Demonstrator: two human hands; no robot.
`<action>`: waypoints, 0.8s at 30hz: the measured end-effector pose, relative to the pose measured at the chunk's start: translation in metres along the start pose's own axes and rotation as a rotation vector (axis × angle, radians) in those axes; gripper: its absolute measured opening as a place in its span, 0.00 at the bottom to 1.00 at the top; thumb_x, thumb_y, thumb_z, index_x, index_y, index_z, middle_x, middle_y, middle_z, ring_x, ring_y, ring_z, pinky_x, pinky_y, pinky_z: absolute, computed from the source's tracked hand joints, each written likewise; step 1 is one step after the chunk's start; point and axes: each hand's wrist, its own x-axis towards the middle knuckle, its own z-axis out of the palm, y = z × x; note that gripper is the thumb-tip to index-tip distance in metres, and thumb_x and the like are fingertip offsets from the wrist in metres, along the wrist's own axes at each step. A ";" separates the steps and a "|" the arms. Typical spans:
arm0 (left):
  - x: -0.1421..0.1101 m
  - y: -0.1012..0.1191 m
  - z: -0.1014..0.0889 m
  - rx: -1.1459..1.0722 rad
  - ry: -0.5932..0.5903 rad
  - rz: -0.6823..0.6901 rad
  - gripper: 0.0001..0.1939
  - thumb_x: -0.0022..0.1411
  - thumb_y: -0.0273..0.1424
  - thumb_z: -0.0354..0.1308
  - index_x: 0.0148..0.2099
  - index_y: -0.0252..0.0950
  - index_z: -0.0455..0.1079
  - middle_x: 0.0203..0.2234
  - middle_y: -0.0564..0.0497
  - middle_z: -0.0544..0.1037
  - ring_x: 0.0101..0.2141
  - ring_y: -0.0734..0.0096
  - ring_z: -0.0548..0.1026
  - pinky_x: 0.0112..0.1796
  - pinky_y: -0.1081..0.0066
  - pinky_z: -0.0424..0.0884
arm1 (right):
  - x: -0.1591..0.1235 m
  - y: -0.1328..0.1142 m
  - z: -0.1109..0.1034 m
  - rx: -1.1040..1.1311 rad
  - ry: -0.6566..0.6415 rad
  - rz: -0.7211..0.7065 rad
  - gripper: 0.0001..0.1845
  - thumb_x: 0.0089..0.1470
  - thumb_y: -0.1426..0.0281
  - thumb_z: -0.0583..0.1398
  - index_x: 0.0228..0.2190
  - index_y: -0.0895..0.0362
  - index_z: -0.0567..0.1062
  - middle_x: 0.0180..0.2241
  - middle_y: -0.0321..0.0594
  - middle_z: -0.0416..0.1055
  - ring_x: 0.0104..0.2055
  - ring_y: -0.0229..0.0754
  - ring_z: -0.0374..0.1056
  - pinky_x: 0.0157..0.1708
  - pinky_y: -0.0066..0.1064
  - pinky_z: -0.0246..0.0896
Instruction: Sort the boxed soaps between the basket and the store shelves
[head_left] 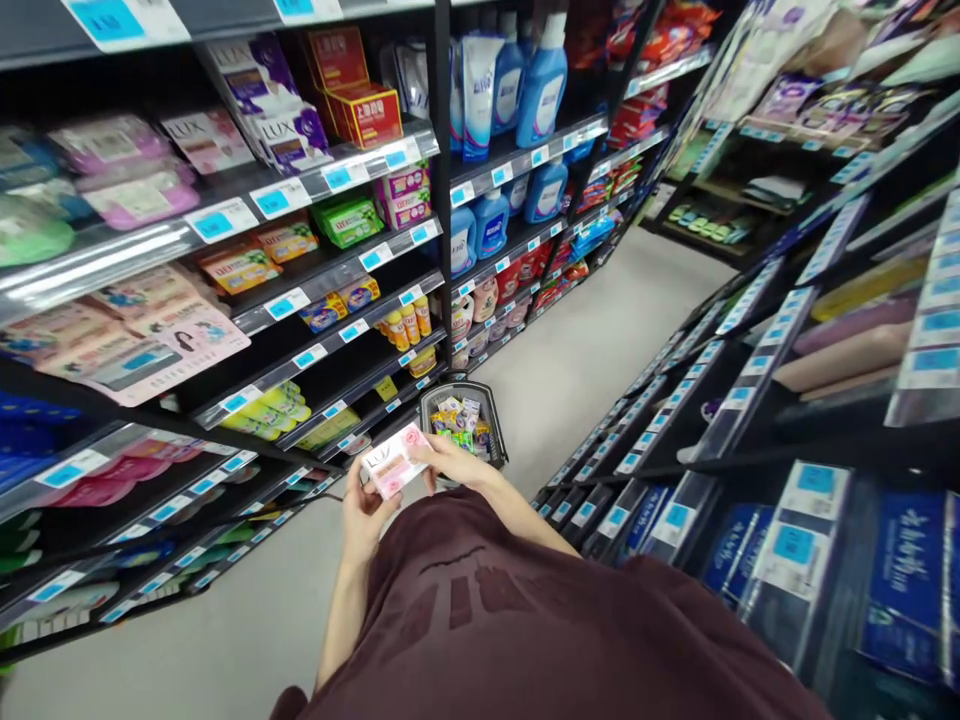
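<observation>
In front of my body I hold a white and pink LUX soap box (391,462), tilted with its printed face up. My left hand (367,510) grips the box's left end, thumb along the lower edge. At the right end my right hand (448,462) has its fingers closed on the same box. Beyond the hands, a dark shopping basket (491,420) on the floor contains several small colourful packages. A similar pink LUX box (208,140) lies on the upper left shelf, beside purple and white LUX boxes (285,135).
Shelves with price tags (281,198) line the left side, stocked with soaps and blue detergent bottles (541,78). Another shelf row (675,520) runs close along the right, with blue packages (900,580). Grey floor (600,310) stretches between them toward a display rack (712,215).
</observation>
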 end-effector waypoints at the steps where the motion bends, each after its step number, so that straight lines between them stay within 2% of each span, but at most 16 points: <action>1: 0.001 -0.001 -0.001 0.012 0.018 -0.001 0.48 0.47 0.35 0.76 0.66 0.42 0.58 0.36 0.50 0.82 0.31 0.68 0.79 0.33 0.72 0.75 | 0.001 0.003 0.000 -0.044 0.033 0.008 0.30 0.56 0.46 0.63 0.49 0.56 0.72 0.32 0.36 0.75 0.21 0.36 0.72 0.19 0.25 0.66; 5: 0.006 -0.004 0.003 0.067 0.052 0.020 0.46 0.44 0.35 0.77 0.62 0.41 0.60 0.38 0.48 0.82 0.36 0.64 0.81 0.39 0.68 0.77 | 0.003 0.008 0.003 -0.213 0.164 -0.008 0.31 0.56 0.50 0.65 0.55 0.54 0.70 0.50 0.46 0.75 0.38 0.43 0.77 0.31 0.30 0.70; 8: 0.007 -0.004 0.014 0.112 0.054 0.065 0.44 0.46 0.34 0.76 0.62 0.41 0.60 0.33 0.52 0.80 0.31 0.69 0.79 0.37 0.70 0.76 | -0.003 0.003 0.007 -0.307 0.113 -0.043 0.37 0.53 0.56 0.69 0.60 0.53 0.66 0.58 0.49 0.70 0.52 0.48 0.72 0.46 0.37 0.70; 10: 0.005 -0.003 0.022 0.178 0.030 0.102 0.41 0.48 0.34 0.75 0.61 0.40 0.61 0.30 0.55 0.78 0.27 0.72 0.76 0.35 0.71 0.74 | -0.006 0.000 0.009 -0.310 0.093 -0.040 0.46 0.48 0.59 0.72 0.63 0.52 0.61 0.60 0.50 0.67 0.53 0.49 0.71 0.50 0.40 0.68; 12: 0.002 -0.001 0.029 0.266 -0.003 0.123 0.37 0.50 0.33 0.73 0.60 0.40 0.64 0.26 0.58 0.75 0.26 0.72 0.74 0.35 0.70 0.74 | -0.007 -0.001 0.008 -0.260 0.106 -0.035 0.48 0.44 0.60 0.74 0.62 0.52 0.61 0.60 0.50 0.66 0.50 0.48 0.72 0.48 0.40 0.69; 14: -0.001 0.001 0.035 0.326 -0.021 0.148 0.35 0.54 0.32 0.71 0.62 0.41 0.64 0.23 0.60 0.72 0.26 0.73 0.74 0.38 0.69 0.74 | -0.006 0.000 0.005 -0.177 0.136 -0.058 0.45 0.42 0.60 0.75 0.59 0.52 0.65 0.56 0.48 0.69 0.48 0.47 0.73 0.47 0.40 0.68; 16: -0.002 0.002 0.039 0.319 -0.028 0.197 0.39 0.57 0.30 0.69 0.68 0.44 0.58 0.24 0.61 0.70 0.28 0.73 0.74 0.40 0.68 0.74 | -0.005 0.001 0.003 -0.080 0.188 -0.100 0.40 0.40 0.61 0.76 0.54 0.52 0.69 0.51 0.44 0.72 0.48 0.47 0.72 0.48 0.39 0.67; 19: -0.001 0.002 0.043 0.247 -0.038 0.277 0.45 0.60 0.29 0.67 0.73 0.48 0.49 0.31 0.57 0.74 0.32 0.73 0.75 0.40 0.68 0.74 | -0.004 0.001 0.001 0.153 0.239 -0.156 0.33 0.42 0.59 0.75 0.49 0.51 0.73 0.47 0.41 0.75 0.47 0.47 0.72 0.49 0.39 0.65; 21: 0.002 0.002 0.044 0.211 -0.027 0.314 0.43 0.61 0.29 0.66 0.72 0.50 0.50 0.36 0.54 0.75 0.33 0.73 0.75 0.39 0.69 0.75 | -0.006 -0.003 0.001 0.385 0.189 -0.178 0.33 0.44 0.52 0.72 0.49 0.52 0.74 0.46 0.43 0.77 0.47 0.49 0.72 0.48 0.41 0.65; 24: 0.003 -0.001 0.044 0.199 -0.036 0.320 0.39 0.62 0.29 0.66 0.70 0.48 0.56 0.37 0.52 0.76 0.34 0.73 0.76 0.38 0.69 0.75 | -0.012 -0.014 -0.001 0.699 0.079 -0.198 0.40 0.47 0.39 0.64 0.51 0.55 0.75 0.47 0.50 0.77 0.47 0.53 0.72 0.46 0.42 0.65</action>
